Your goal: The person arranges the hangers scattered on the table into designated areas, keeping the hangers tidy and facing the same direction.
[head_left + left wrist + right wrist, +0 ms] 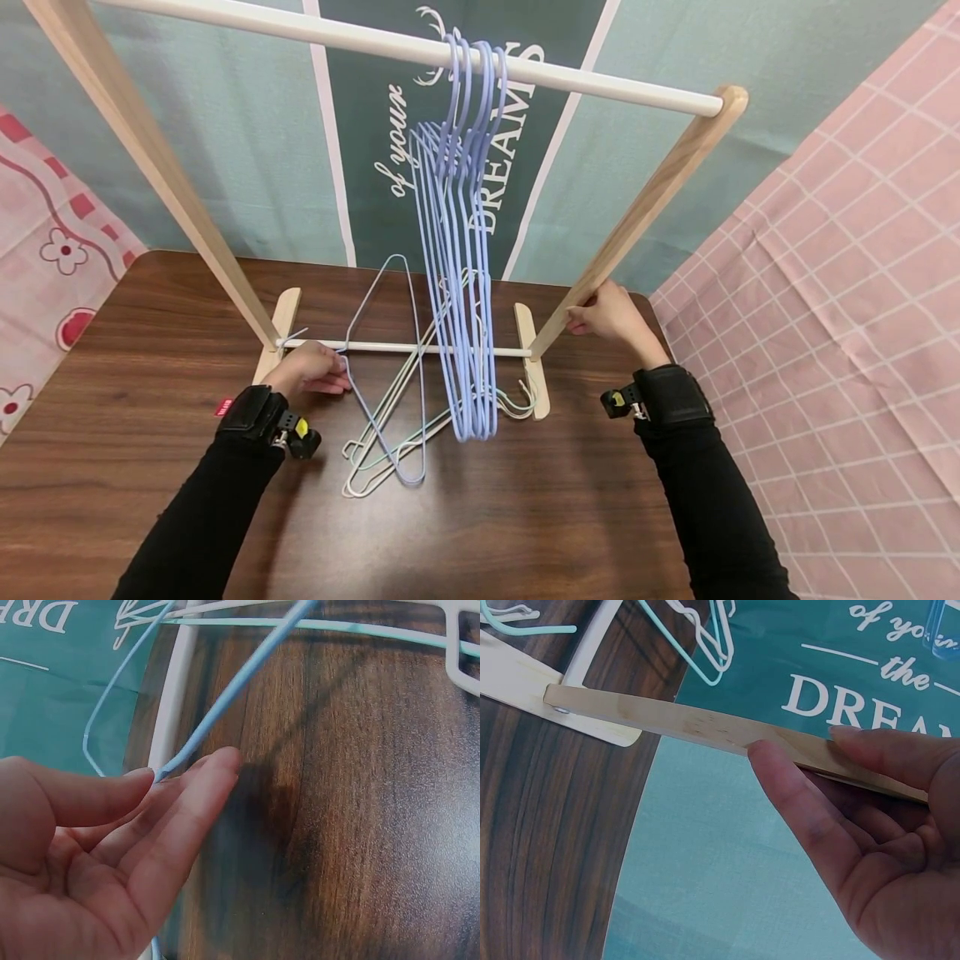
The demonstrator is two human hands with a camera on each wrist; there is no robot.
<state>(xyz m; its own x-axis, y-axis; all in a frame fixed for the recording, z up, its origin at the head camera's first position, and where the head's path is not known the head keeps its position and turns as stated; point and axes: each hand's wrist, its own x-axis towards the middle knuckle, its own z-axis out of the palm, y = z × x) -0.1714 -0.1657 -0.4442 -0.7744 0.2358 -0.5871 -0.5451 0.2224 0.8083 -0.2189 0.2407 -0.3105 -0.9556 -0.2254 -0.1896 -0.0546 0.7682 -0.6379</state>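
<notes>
At the lower left of the rack, my left hand (pixel 311 369) pinches a light blue hanger (pixel 236 686) between thumb and fingers. This hanger stands on the near side of the white lower bar (pixel 172 690), its far end reaching toward the table. My right hand (pixel 613 315) grips the right wooden post (pixel 667 716) of the rack low down, thumb on one side and fingers on the other. A bundle of several light blue hangers (pixel 482 427) hangs from the white top rod (pixel 360 37), right of the hanger in my left hand.
White and pale green hangers (pixel 360 494) lie crossed on the dark wooden table (pixel 525 517), beneath the hanging bundle. The left wooden post (pixel 165 183) rises beside my left hand. Behind the rack hangs a green printed cloth (pixel 375 217); a pink checked cloth (pixel 825 333) borders the right side.
</notes>
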